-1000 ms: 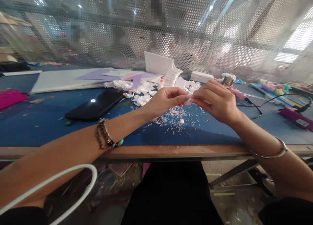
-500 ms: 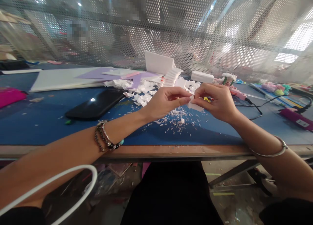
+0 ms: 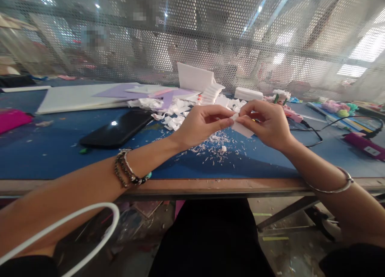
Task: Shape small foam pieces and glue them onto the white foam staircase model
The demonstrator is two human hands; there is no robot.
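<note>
Over the blue table, my left hand (image 3: 203, 124) and my right hand (image 3: 266, 120) meet fingertip to fingertip. Between them is a small white piece of paper or thin foam sheet (image 3: 243, 130), pinched by thumb and forefinger of each hand. Its loose part hangs down below my right thumb, and its upper edge is partly hidden by the fingers. Beneath the hands lie many tiny white shreds (image 3: 218, 142) and one small white lump (image 3: 224, 148). Behind my left hand is a heap of crumpled white scraps (image 3: 174, 120).
A black phone (image 3: 117, 128) lies to the left, with white and purple sheets (image 3: 72, 96) behind it. White blocks (image 3: 249, 94) stand near the perforated metal screen (image 3: 216, 36). On the right are a pink tool with a cable (image 3: 294, 115) and a purple device (image 3: 363, 145).
The fingers have shifted slightly on the white piece. More of its lower part now shows, slanting down to the right. The hands stay in nearly the same place.
</note>
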